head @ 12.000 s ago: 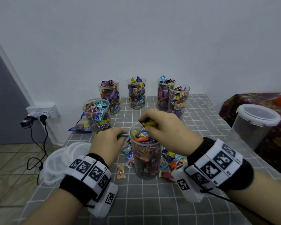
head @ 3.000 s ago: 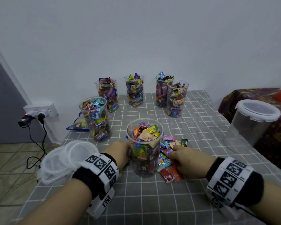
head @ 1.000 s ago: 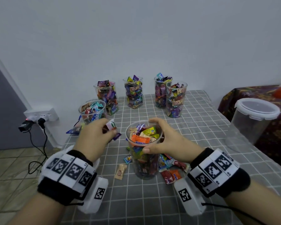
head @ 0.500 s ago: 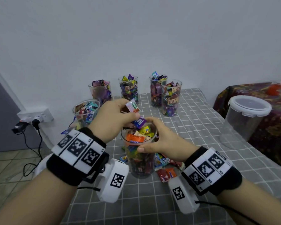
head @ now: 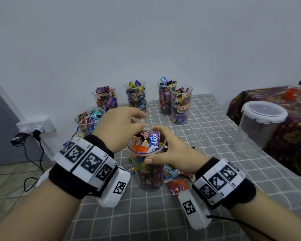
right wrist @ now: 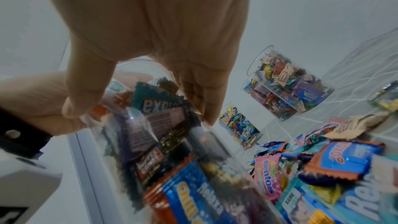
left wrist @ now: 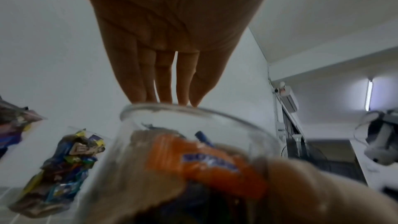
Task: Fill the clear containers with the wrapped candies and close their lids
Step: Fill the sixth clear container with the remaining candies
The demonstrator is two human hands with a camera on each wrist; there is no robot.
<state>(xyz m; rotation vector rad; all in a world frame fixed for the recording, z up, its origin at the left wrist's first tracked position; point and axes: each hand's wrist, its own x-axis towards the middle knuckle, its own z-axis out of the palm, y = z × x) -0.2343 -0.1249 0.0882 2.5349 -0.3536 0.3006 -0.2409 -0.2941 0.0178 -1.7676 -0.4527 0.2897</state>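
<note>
A clear cup (head: 147, 171) packed with wrapped candies stands near the front of the grey checked table (head: 207, 136). My right hand (head: 163, 150) grips it just below the rim, thumb on the near side and fingers round the far side. In the right wrist view the right hand (right wrist: 140, 106) wraps the same cup (right wrist: 172, 142). My left hand (head: 142, 120) hovers over the rim with nothing in it. Its fingers (left wrist: 168, 91) point straight down at the cup (left wrist: 193, 159). Loose candies (head: 176, 186) lie right of the cup's base.
Several filled cups stand behind: one at the left (head: 89, 121), the rest along the wall (head: 136, 96). A large lidded tub (head: 261, 122) sits at the table's right edge. A wall socket with cables (head: 36, 128) is down on the left.
Half a second ago my left hand held candies over the cup; they now lie in it and the hand is empty. The right hand keeps its grip on the cup.
</note>
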